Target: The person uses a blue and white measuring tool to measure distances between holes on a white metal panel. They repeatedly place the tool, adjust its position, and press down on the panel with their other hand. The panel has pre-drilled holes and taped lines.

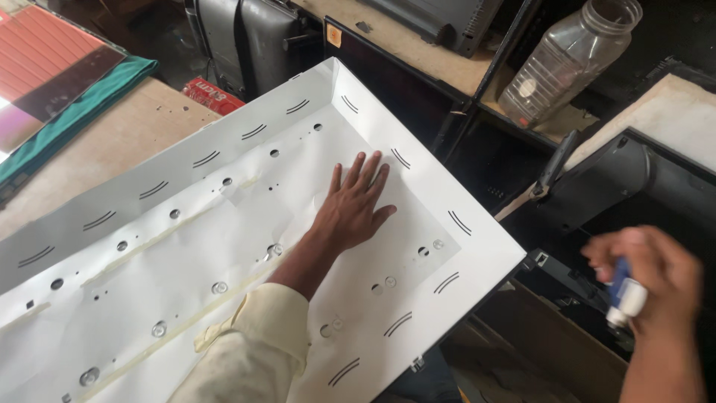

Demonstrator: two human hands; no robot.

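Under left hand (354, 209) — white panel (418, 179), fingers spread flat; right hand (649, 283) pinching blue-white tube (623, 295) — off panel.

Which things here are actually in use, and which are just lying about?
In use: white panel tray under the flat left hand; small blue-and-white tube, blurred, in the right hand.

Lying about: clear plastic jar, red packet, green cloth.

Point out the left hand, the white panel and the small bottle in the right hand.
left hand (354, 209): head view, on the back of the hand, flat on the panel.
white panel (477, 250): head view, on its bare right rim.
small bottle (625, 295): head view, on its white lower part, blurred.
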